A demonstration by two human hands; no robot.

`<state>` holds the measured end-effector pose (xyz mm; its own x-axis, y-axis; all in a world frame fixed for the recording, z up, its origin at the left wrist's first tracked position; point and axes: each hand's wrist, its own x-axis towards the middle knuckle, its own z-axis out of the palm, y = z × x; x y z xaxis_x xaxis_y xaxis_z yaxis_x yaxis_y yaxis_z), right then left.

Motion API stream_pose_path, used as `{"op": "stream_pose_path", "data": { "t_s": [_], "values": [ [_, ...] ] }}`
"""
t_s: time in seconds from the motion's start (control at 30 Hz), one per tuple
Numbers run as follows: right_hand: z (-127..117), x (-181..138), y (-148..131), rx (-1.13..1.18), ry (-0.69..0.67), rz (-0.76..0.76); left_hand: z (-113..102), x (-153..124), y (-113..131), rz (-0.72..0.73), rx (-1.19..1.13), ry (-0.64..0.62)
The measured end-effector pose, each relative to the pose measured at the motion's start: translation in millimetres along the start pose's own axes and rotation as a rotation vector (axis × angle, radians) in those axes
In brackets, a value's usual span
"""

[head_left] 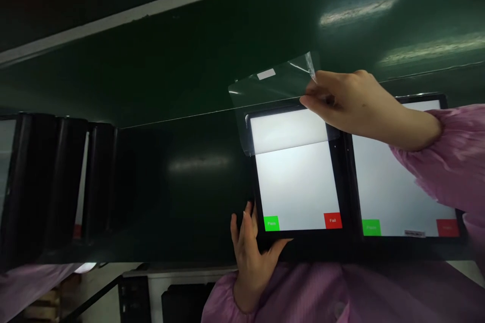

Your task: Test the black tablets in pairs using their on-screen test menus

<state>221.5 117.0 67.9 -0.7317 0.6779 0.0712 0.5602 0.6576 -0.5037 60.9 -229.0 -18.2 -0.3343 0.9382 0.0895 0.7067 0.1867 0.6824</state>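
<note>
A tablet point(297, 181) with a bright white screen lies on the green work surface, showing a green Pass box at its lower left and a red Fail box at its lower right. My left hand point(252, 257) grips its lower left corner, thumb along the bottom edge and fingers by the left side. Between thumb and fingers, my right hand point(352, 103) pinches the upper right corner of a clear protective film point(271, 92). The film is raised and tilted, its lower part overlapping the top of the screen. A small white label point(265, 74) sits near its upper edge.
A second lit tablet point(401, 181) lies just right of the first, partly covered by my right arm. Several dark tablets point(66, 181) stand in a row at the left. The green work surface point(170, 86) has a pale rail point(159, 7) behind it. Another pink sleeve point(34, 287) shows at lower left.
</note>
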Motion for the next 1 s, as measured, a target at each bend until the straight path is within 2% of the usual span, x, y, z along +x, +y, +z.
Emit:
{"op": "stream_pose_path", "data": {
  "t_s": [0.13,0.27,0.33,0.47,0.53,0.63,0.77,0.83,0.9,1.0],
  "values": [
    [-4,1,3,0.049,0.022,0.020,-6,11,9,0.021,0.062,-0.016],
    [-11,-7,-2,0.090,0.155,0.079,-12,18,14,0.013,0.069,-0.059],
    [-13,-17,-8,0.127,0.214,0.030,-14,20,14,0.026,0.069,-0.061],
    [-13,-47,-22,0.116,0.286,-0.174,-14,21,15,0.014,0.055,-0.061],
    [-10,-64,-29,0.059,0.273,-0.239,-13,20,14,0.007,0.033,-0.046],
    [-4,-89,-41,0.029,0.189,-0.244,-11,17,12,0.001,0.003,-0.024],
    [3,-126,-53,0.142,-0.036,-0.353,-13,12,10,-0.002,-0.038,0.005],
    [1,-147,-54,0.155,-0.101,-0.412,-15,10,9,0.016,-0.045,0.028],
    [-4,-169,-52,0.127,-0.074,-0.412,-18,8,8,0.075,-0.029,0.054],
    [-10,-197,-43,0.016,0.043,-0.408,-21,5,6,0.215,0.038,0.089]
  ]
}}
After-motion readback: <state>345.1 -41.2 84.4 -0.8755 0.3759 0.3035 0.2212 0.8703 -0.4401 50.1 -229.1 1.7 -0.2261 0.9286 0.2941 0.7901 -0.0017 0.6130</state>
